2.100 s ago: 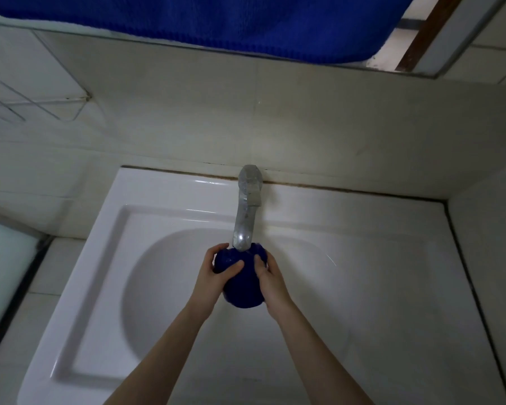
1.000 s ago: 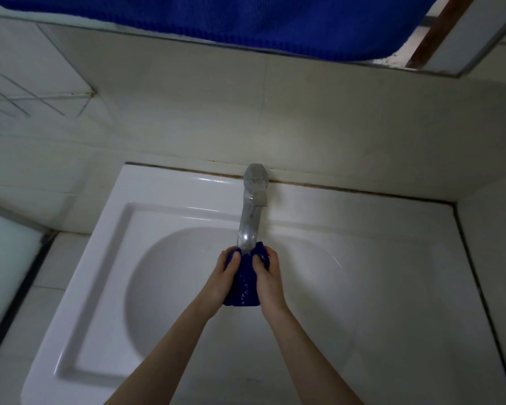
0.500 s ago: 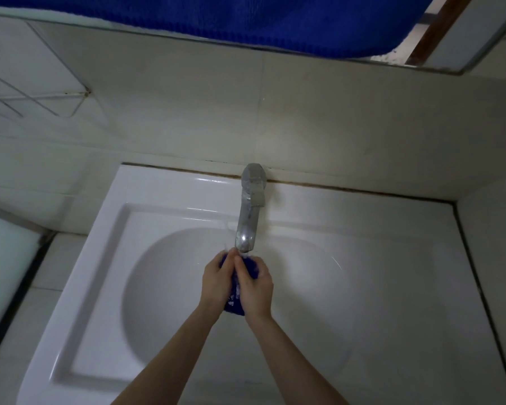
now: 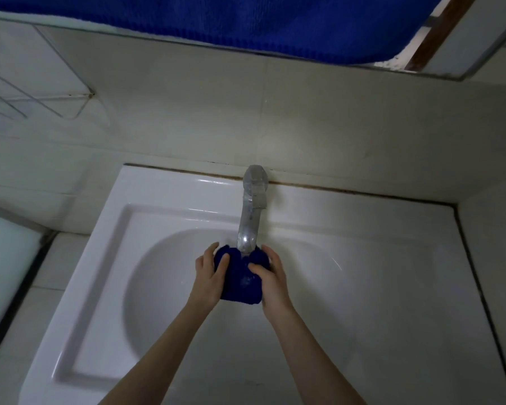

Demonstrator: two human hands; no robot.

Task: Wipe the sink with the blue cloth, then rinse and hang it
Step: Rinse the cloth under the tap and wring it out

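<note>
One wide white ceramic sink fills the lower view. A large dark blue towel hangs along the upper edge. A grey metal faucet stands at the back rim, and its spout reaches over the basin. Just under the spout is the small bunched blue cloth. The left hand grips its left side and the right hand its right side, with fingers curled around it. I judge the cloth is wet, so soft, limp and heavier; taking both ends suits wringing.
</note>
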